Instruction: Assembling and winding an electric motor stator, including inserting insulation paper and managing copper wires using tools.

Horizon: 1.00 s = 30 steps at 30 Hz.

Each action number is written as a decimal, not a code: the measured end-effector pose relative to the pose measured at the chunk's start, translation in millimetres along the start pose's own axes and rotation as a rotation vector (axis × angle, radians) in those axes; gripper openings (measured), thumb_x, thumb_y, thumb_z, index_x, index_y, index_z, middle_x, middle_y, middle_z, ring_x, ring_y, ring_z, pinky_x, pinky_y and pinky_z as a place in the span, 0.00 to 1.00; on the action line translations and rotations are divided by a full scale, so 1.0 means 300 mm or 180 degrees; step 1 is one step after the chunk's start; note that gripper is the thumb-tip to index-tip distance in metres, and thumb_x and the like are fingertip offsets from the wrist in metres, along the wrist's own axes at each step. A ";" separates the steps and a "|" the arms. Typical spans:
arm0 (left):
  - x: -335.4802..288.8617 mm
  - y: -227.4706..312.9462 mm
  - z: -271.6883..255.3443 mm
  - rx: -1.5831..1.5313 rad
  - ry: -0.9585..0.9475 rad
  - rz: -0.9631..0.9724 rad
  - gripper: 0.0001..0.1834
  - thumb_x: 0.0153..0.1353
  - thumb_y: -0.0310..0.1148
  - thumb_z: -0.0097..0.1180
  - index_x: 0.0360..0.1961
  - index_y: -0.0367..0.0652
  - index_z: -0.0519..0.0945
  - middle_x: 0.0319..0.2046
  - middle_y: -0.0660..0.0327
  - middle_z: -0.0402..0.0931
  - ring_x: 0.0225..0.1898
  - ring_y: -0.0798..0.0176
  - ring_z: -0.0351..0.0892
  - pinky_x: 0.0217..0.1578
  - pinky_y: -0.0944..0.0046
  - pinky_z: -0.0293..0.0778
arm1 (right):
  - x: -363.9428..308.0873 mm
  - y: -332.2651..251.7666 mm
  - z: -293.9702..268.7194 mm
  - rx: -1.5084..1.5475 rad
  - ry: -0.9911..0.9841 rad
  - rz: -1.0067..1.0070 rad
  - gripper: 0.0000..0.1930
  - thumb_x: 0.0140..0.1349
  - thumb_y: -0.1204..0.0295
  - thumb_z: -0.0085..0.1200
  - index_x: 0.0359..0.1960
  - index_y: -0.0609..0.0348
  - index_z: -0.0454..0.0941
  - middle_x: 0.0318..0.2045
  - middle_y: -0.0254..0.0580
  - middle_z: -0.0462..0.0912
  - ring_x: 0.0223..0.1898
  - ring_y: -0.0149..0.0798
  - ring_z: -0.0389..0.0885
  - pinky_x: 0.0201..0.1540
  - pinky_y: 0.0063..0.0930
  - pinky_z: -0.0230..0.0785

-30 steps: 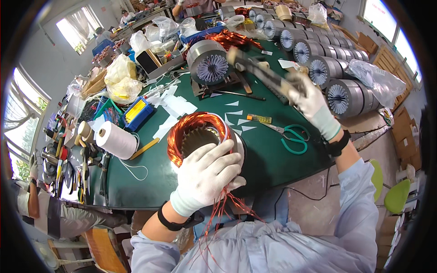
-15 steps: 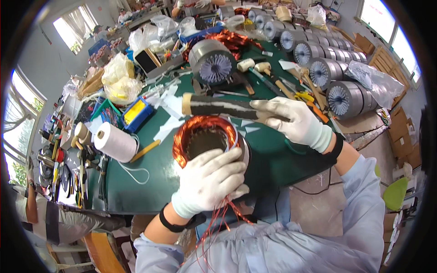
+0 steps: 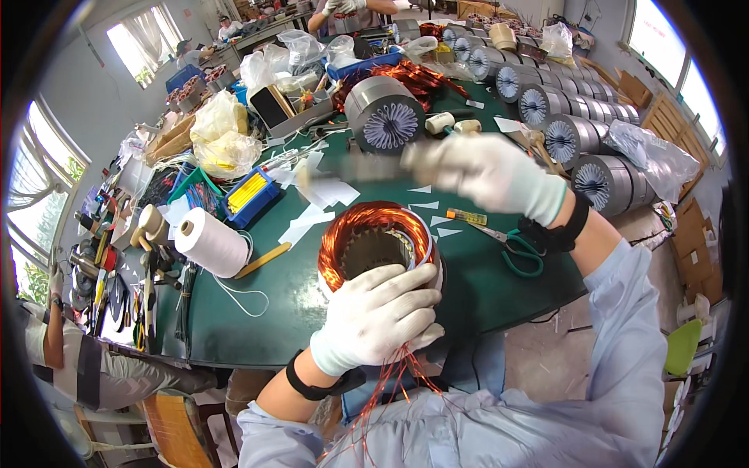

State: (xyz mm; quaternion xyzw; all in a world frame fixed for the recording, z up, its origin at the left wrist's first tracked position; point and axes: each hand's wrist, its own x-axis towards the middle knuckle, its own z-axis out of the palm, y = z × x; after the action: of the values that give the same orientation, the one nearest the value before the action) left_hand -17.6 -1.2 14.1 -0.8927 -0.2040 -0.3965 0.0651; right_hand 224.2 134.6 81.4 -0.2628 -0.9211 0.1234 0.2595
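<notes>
A motor stator [image 3: 337,253] with a ring of copper windings stands at the near edge of the green table, its open bore facing up. My gloved left hand [image 3: 382,312] lies over its near rim, fingers wrapped across the windings. Loose red-brown wires [image 3: 402,373] hang below that hand. Above and beyond the stator, my gloved right hand [image 3: 499,171] grips a dark bar [image 3: 359,166] with a pale end; motion smears both the bar and the fingers. Green-handled scissors [image 3: 521,256] and a yellow cutter [image 3: 466,216] lie right of the stator.
A white thread cone [image 3: 211,243] and a wooden stick [image 3: 264,259] lie to the left, near a blue bin [image 3: 251,201] of yellow strips. Behind are a larger stator core [image 3: 386,117] and a mallet [image 3: 440,122]. Rows of cores [image 3: 605,186] line the right.
My right hand has swung the bar slightly upward and is now blurred. The scissors and cutter have come into sight below it. My left hand stays on the stator; the whole view has shifted.
</notes>
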 end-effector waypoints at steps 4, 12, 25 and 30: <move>-0.009 0.004 -0.002 -0.0044 0.0052 -0.0047 0.08 0.56 0.37 0.71 0.31 0.49 0.84 0.38 0.64 0.87 0.51 0.54 0.88 0.50 0.53 0.82 | 0.087 -0.010 -0.007 0.0138 -0.0124 0.0023 0.19 0.71 0.69 0.59 0.63 0.51 0.81 0.52 0.45 0.88 0.52 0.45 0.88 0.56 0.32 0.79; -0.001 -0.004 0.007 -0.0093 0.0069 -0.0030 0.08 0.57 0.35 0.71 0.32 0.48 0.83 0.39 0.65 0.87 0.50 0.55 0.88 0.48 0.54 0.84 | 0.006 0.037 -0.001 0.0023 -0.0206 0.0427 0.21 0.69 0.72 0.56 0.64 0.55 0.80 0.51 0.48 0.89 0.53 0.44 0.87 0.59 0.34 0.77; -0.004 0.017 -0.065 -0.0613 -0.0070 -0.0184 0.06 0.60 0.33 0.69 0.32 0.47 0.82 0.40 0.64 0.87 0.54 0.52 0.86 0.51 0.53 0.81 | -0.411 0.049 0.092 -0.0976 0.0909 0.0741 0.27 0.57 0.74 0.63 0.61 0.56 0.80 0.63 0.56 0.75 0.61 0.57 0.76 0.64 0.43 0.70; 0.053 -0.115 -0.107 -0.3821 0.0323 -0.2651 0.27 0.82 0.50 0.41 0.29 0.42 0.76 0.38 0.51 0.86 0.44 0.53 0.86 0.48 0.57 0.81 | -0.570 -0.090 0.192 0.0465 0.1442 0.1025 0.12 0.56 0.79 0.58 0.41 0.65 0.87 0.37 0.48 0.87 0.40 0.48 0.87 0.48 0.37 0.79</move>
State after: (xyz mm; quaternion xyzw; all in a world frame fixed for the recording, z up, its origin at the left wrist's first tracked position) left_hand -44.2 26.0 46.0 -0.6037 -0.2708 -0.4727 -0.5821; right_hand 305.9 13.1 -27.5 -0.4072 -0.7747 0.1672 0.4540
